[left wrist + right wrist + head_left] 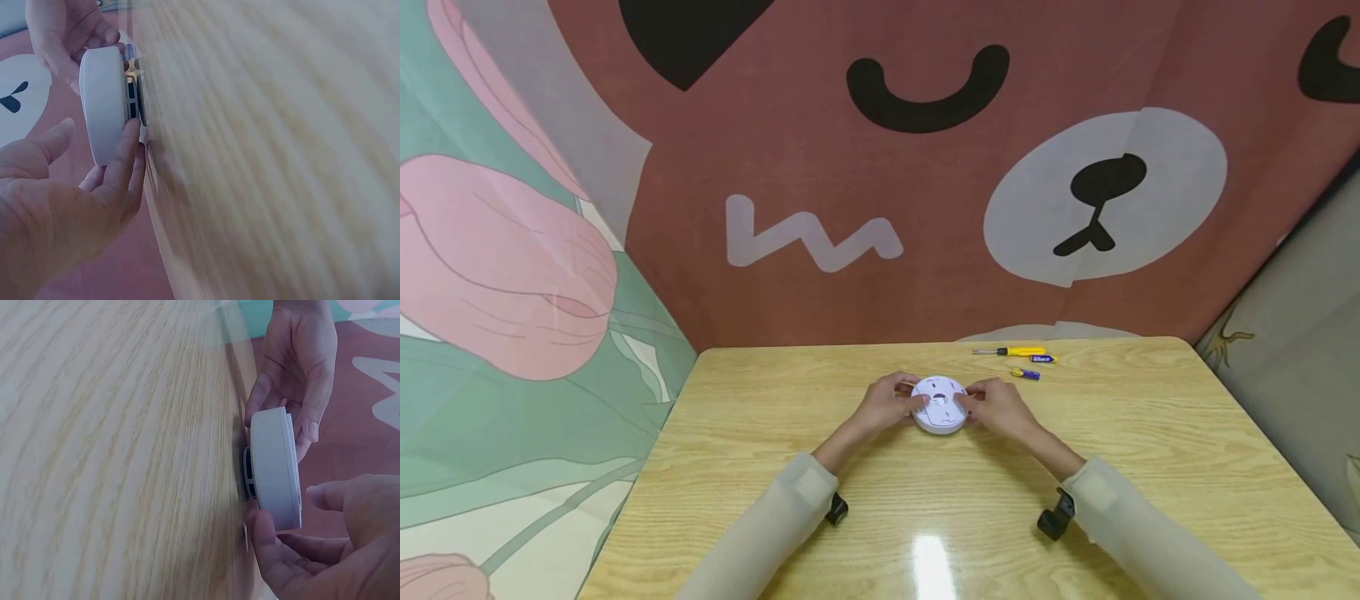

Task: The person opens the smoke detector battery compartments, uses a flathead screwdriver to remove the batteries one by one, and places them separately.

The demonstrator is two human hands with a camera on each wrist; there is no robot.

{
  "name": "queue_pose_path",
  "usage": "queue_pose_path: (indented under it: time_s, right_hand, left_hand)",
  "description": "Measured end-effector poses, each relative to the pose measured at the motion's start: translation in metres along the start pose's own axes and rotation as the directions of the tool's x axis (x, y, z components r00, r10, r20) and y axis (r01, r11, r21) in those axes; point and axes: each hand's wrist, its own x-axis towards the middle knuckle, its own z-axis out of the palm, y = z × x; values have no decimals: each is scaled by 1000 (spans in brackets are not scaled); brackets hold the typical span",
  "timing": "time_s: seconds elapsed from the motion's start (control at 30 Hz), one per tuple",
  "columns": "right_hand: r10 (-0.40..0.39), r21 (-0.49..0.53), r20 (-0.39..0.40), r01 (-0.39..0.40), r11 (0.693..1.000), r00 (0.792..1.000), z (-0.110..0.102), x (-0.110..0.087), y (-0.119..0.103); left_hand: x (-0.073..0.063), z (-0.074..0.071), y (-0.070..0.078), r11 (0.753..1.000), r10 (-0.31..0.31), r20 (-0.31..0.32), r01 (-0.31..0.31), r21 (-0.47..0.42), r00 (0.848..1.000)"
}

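A round white smoke detector (942,417) is between my two hands, its flat slotted back plate facing up. My left hand (882,405) holds its left rim, the fingers at the side and underneath and the thumb over the top face. On the opposite rim my right hand (1002,407) holds it in the same way. Both wrist views show the thumbs slightly apart from the plate. Dark vents show on the underside of the smoke detector (275,472), close over the table.
A yellow-handled screwdriver (1026,352) lies near the back edge of the wooden table (775,383). Beside it are two small blue-and-yellow batteries, one battery (1043,359) close to the handle and the other battery (1027,375) nearer my right hand. A printed curtain (820,300) hangs behind.
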Motion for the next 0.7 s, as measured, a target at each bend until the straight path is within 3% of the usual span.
queue_pose_path:
  time_s: [0.4, 0.7]
  right_hand:
    - [117, 187, 67, -127, 974, 991, 3, -2, 3]
    - [146, 279, 75, -161, 947, 986, 6, -1, 7]
  left_hand:
    - [6, 3, 3, 989, -102, -20, 99, -108, 995]
    - [6, 4, 5, 990, -112, -18, 110, -86, 994]
